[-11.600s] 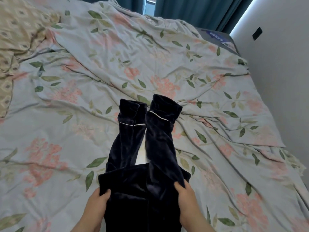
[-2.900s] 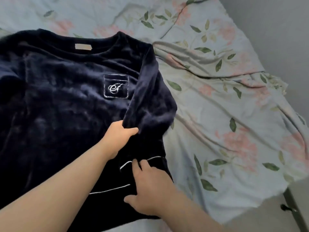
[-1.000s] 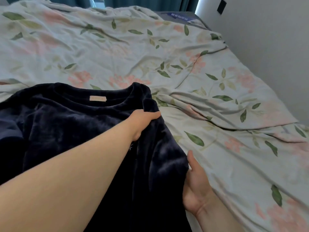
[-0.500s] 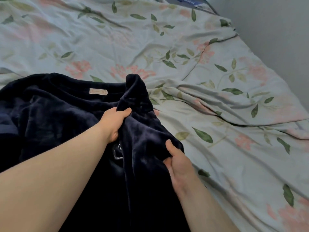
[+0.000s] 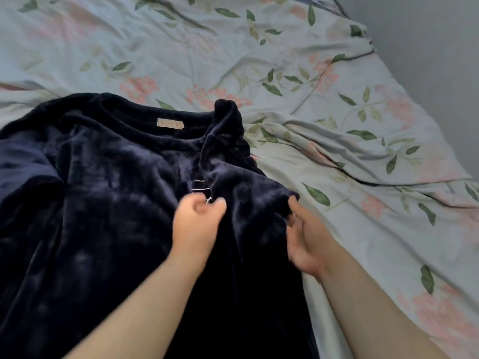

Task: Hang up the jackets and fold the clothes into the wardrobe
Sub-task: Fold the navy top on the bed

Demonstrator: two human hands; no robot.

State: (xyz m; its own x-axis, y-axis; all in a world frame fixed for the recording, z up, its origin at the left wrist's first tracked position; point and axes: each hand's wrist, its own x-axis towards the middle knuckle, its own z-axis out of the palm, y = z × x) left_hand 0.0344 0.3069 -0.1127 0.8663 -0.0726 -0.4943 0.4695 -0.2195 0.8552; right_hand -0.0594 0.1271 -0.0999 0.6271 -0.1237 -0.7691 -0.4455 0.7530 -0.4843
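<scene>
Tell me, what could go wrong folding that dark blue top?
The folded-over sleeve is bunched, so the top may fold crooked. The left hand and right hand grip only one side, so the rest could drag and wrinkle. The rumpled bedcover underneath might add creases.

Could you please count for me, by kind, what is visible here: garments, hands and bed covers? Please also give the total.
Garments: 1, the navy top
Hands: 2, the left hand and the right hand, both at the top's folded side
Bed covers: 1, the floral bed cover
Total: 4
</scene>
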